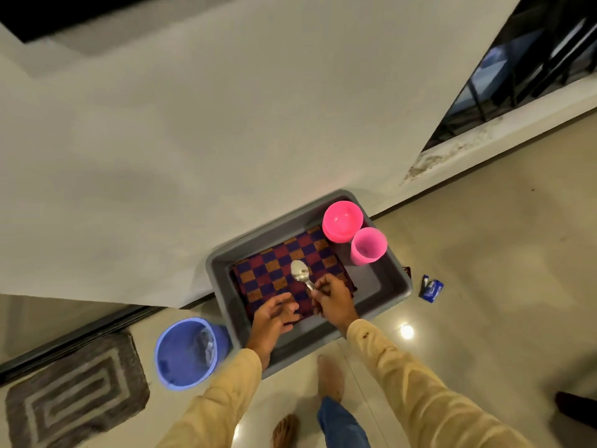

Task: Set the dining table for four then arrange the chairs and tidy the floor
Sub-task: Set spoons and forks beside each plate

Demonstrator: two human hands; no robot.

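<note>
- A grey patterned mat point(74, 389) lies on the floor well to the left of the grey tub point(374, 282), nearer the viewer.
- A blue bucket point(187, 354) stands just beside the tub's left near corner; something pale and crumpled lies inside it, too blurred to name.
- A small blue wrapper point(431, 289) lies on the floor just right of the tub.
- The tub holds a folded checked cloth point(274, 273) across its middle.
- Stacked pink bowls point(342, 221) sit in the tub's far right corner, with an upright pink cup point(368, 245) touching them.
- The right hand point(332, 297) pinches the handle of a metal spoon point(300, 271), bowl end above the cloth.
- The left hand point(274, 315) hovers with fingers spread over the cloth's near edge.
- The tub rests on a glossy pale floor point(484, 253), against a white wall point(193, 140); a dark window point(533, 66) is far right of it.
</note>
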